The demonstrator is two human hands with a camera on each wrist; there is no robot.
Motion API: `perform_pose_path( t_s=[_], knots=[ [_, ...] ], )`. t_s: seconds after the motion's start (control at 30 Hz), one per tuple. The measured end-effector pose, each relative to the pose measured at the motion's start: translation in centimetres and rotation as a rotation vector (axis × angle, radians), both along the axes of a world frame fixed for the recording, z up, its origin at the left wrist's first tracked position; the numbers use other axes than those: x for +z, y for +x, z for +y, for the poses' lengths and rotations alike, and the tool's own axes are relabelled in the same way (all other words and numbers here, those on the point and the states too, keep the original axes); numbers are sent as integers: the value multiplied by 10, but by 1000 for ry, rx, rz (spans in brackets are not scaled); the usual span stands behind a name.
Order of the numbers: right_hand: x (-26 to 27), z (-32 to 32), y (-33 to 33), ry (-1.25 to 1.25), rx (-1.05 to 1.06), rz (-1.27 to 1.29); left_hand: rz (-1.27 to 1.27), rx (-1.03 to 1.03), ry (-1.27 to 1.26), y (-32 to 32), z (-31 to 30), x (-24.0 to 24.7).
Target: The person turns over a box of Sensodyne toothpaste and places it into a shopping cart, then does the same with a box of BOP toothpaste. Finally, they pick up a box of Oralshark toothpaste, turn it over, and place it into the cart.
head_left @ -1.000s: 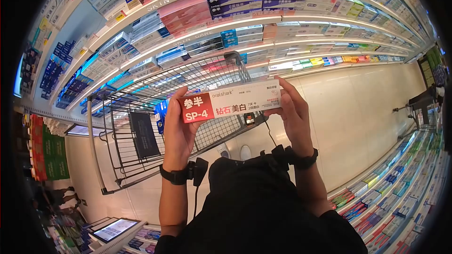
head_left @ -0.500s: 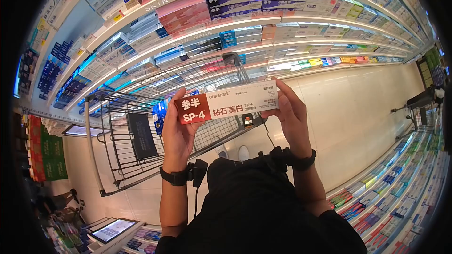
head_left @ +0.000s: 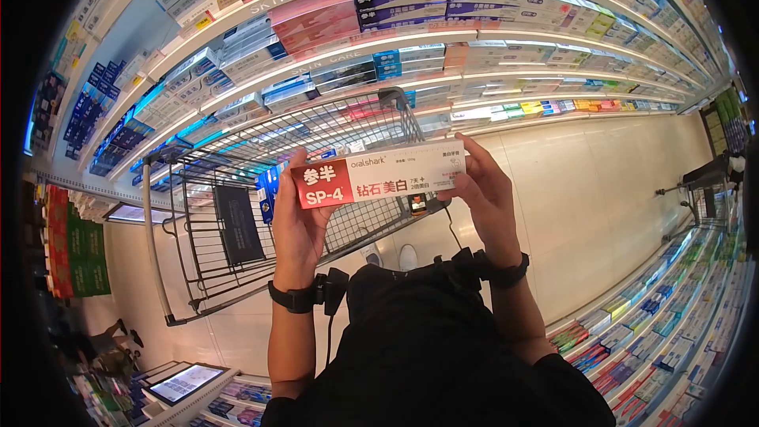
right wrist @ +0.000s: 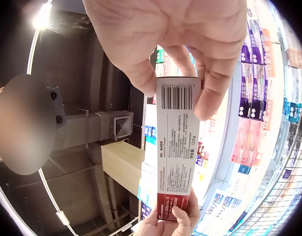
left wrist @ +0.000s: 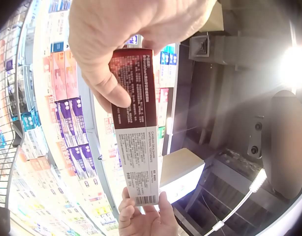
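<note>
A shop aisle, its lit shelves point(head_left: 395, 39) packed with boxed goods, runs beyond a wire shopping cart point(head_left: 229, 190) that stands on a pale floor point(head_left: 601, 182). On the near side of the cart, a person holds a long toothpaste box point(head_left: 378, 178) level in the air. The box is red at one end and white along the rest, and its printed face is turned toward the head camera. The left hand point(head_left: 296, 225) grips the red end, with the thumb point(left wrist: 109, 91) curled over the back panel. The right hand point(head_left: 484, 198) pinches the white end, its fingers point(right wrist: 212, 93) clamped beside the barcode. The box touches neither the cart nor the shelves behind it. This appears to be a step of reading the packaging. Any move from here, into the cart or toward the shelves beyond it, would call for one hand to loosen while the other holds firm.
</note>
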State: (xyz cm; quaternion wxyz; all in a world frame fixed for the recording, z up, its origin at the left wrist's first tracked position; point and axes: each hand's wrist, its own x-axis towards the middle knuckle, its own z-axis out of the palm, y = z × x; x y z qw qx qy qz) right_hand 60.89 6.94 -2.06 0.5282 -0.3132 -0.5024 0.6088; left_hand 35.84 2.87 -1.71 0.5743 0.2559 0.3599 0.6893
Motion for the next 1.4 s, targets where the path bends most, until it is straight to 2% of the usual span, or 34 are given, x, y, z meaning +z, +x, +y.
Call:
perform_pose_path(
  t_s=[0.23,0.47,0.6,0.73,0.83,0.93,1.17,1.4],
  knots=[
    [2,-1,8,-17,84,-92,-47,1,8,-4,-3,-7],
    [4,3,15,48,121,-212,-142,-86,-32,4,-7,3],
    [-1,4,14,76,76,-177,-32,-212,-64,0,-10,-1],
    [-6,8,16,210,84,-153,-15,-260,-78,-3,-11,-1],
    [-6,6,16,223,73,-142,46,-217,-137,-1,-10,2],
    [-8,3,15,233,68,-141,-27,-183,-132,-4,-9,-9],
    [-12,0,14,188,15,-176,21,-160,-32,-3,-10,-6],
    [-19,-2,0,84,-24,33,41,-102,-35,-4,-12,-14]
  ],
)
